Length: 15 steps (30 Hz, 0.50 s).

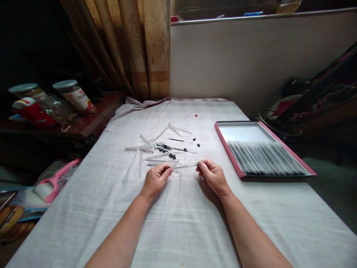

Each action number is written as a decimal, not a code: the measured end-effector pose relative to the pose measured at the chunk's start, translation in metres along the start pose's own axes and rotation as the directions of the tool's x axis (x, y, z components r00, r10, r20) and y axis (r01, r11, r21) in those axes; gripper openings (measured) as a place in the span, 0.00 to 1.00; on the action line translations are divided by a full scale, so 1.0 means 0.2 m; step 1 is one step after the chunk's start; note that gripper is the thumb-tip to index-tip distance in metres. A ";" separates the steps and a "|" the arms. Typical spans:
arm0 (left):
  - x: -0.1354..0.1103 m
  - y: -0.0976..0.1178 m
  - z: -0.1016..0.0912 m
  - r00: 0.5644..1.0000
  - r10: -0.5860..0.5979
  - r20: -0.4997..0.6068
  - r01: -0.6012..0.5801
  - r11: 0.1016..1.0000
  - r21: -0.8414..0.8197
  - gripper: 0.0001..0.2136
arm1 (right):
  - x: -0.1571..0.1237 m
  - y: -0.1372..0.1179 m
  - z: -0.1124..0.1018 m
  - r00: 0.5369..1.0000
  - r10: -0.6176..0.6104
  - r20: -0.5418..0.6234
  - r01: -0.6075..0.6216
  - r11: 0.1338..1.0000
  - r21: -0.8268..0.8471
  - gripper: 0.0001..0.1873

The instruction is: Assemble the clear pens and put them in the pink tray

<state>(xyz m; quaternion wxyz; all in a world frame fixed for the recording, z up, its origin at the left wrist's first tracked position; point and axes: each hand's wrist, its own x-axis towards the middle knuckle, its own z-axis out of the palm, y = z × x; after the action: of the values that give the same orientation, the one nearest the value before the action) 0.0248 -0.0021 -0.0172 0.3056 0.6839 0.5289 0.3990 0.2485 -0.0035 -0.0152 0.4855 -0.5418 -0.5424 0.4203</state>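
Between my two hands a clear pen barrel (185, 166) is held level above the cloth. My left hand (157, 179) pinches its left end, and the fingers of my right hand (212, 176) are closed at its right end; whether a small dark part sits there I cannot make out. Just beyond lie loose clear pen tubes (141, 162), dark ink refills (176, 140) and small black plugs (172, 156). To the right, a pink-edged box (227, 150) holds a row of pens (264, 158) with black ends along the near side.
A white cloth (173, 230) covers the table. One small red piece (196, 115) lies toward the back. At left stand jars (74, 95) on a dark side table, with a pink-handled object (57, 180) lower down. Behind are a curtain (150, 48) and a wall (217, 59).
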 end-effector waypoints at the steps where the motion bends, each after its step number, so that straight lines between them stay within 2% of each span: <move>1: 0.00 0.00 0.00 1.000 0.000 -0.013 0.000 1.000 -0.004 0.08 | 0.00 0.00 0.00 1.000 0.002 0.003 -0.002 1.000 0.005 0.19; 9: -0.01 -0.01 0.02 0.999 -0.035 -0.031 0.035 0.999 -0.005 0.07 | 0.01 0.01 0.01 1.000 0.014 -0.027 -0.013 0.999 0.041 0.19; 12: -0.01 0.00 0.03 1.000 -0.014 -0.010 0.015 1.000 0.020 0.06 | 0.00 0.01 0.01 1.000 -0.001 0.024 0.000 0.999 0.042 0.18; 15: -0.01 0.00 0.03 0.999 0.040 0.027 -0.041 0.998 0.050 0.05 | -0.02 0.01 0.02 0.984 -0.082 0.158 0.100 0.989 -0.112 0.14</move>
<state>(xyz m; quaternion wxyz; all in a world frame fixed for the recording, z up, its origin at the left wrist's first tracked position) 0.0305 -0.0050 -0.0206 0.2869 0.7070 0.5209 0.3828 0.2453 -0.0062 -0.0182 0.4279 -0.5106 -0.6264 0.4047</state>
